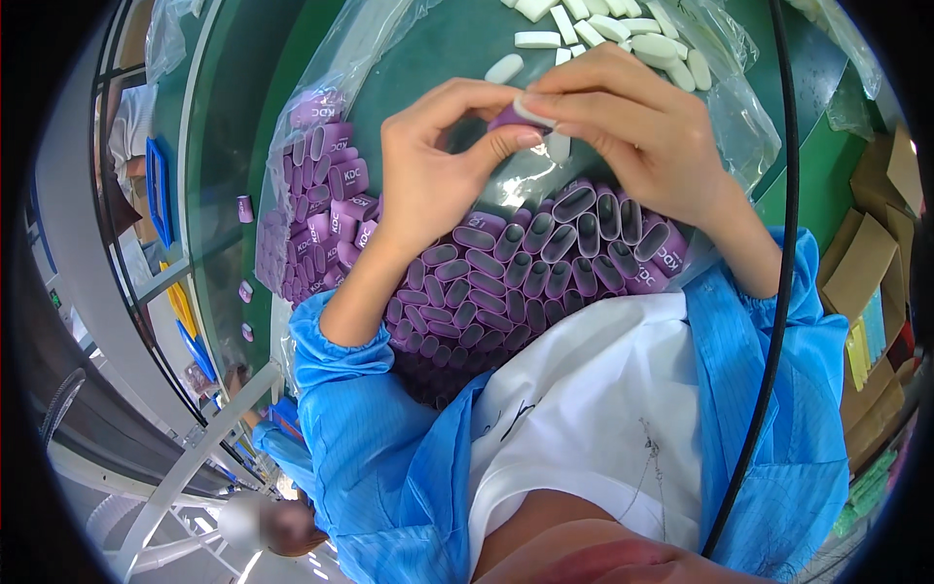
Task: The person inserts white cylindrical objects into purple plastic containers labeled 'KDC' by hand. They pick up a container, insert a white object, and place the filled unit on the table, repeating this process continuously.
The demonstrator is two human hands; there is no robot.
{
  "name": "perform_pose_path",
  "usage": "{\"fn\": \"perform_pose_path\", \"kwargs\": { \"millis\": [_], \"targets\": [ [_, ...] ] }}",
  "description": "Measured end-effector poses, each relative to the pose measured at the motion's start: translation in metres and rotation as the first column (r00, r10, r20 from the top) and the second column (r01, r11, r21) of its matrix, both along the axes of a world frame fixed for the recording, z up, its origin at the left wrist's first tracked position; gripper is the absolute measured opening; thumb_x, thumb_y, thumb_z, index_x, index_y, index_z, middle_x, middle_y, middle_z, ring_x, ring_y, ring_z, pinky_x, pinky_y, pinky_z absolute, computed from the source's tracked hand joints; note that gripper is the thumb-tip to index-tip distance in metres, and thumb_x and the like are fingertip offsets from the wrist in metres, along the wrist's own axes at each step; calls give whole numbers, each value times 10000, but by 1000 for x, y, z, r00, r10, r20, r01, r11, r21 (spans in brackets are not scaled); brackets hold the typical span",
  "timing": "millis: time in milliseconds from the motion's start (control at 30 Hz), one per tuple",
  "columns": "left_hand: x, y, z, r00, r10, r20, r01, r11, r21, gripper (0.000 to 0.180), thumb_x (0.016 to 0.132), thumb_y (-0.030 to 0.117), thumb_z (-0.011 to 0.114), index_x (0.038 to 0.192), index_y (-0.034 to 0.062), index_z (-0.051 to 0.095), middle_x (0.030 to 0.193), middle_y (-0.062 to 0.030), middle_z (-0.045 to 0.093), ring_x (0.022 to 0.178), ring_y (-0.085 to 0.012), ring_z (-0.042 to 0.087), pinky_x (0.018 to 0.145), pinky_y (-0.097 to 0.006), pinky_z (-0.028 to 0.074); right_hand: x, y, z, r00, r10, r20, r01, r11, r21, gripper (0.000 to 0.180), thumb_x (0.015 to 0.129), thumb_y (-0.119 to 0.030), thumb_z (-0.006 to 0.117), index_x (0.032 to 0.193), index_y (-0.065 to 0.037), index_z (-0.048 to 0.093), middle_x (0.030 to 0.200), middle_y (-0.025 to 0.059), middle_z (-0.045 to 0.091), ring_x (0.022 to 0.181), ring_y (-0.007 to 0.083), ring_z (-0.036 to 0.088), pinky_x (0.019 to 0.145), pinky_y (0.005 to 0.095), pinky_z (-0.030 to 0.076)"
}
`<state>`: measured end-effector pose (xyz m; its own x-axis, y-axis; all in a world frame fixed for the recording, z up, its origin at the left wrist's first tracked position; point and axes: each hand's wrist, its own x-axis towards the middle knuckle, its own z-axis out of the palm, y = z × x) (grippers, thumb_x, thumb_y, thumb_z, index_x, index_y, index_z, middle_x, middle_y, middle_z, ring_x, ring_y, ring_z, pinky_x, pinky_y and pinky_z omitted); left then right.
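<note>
Over the green table, my two hands meet at a small purple oval casing [506, 119]. My left hand [433, 161] is closed, pinching this casing between thumb and fingers. A white oval insert [532, 111] sits at the casing's end, and my right hand [637, 131] is closed on it with its fingertips. How deep the insert sits is hidden by the fingers. Many hollow purple casings [486, 284] stand packed together between my forearms, most with their openings facing up. Beyond my hands lies a loose pile of white oval inserts [642, 27], with a single white piece [504, 68] nearer my left hand.
Clear plastic sheeting [744, 107] lies under and around the parts. More purple casings [316, 229] are heaped at the left, and a few lie on the green surface [224, 268] beyond. A black cable [786, 195] hangs at the right, near cardboard boxes [861, 263]. Another person [282, 521] is at lower left.
</note>
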<state>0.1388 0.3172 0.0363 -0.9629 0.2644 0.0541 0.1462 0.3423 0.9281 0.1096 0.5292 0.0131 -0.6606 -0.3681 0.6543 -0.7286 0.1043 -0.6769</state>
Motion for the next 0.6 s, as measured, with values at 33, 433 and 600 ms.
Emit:
{"fn": "perform_pose_path", "kwargs": {
  "millis": [33,433,600],
  "targets": [
    [1,-1,1,1000,6,6,-6,1000,24,290,813,-56,777,1088,-70,687,1032,-120,702,930,-181,672,850,-309,546,-1,2,0,1000,17,-11,-17,1000,11,181,794,12,738,966,-42,720,952,61,678,821,227,659,666,316,537],
    [6,5,-1,996,79,52,-87,983,159,295,784,8,826,1058,-21,720,948,-57,721,870,-117,656,827,-271,522,6,4,-9,988,-9,-155,15,999,35,286,779,26,747,1059,-15,709,977,98,657,822,245,645,684,333,539],
    [6,3,2,1000,8,12,-9,995,95,269,851,-60,749,1112,-49,686,1078,-110,704,986,-180,674,898,-307,551,9,-3,-9,985,-37,-171,39,999,8,349,806,-5,754,1152,-19,712,993,110,647,826,234,633,681,326,536]
  ]
}}
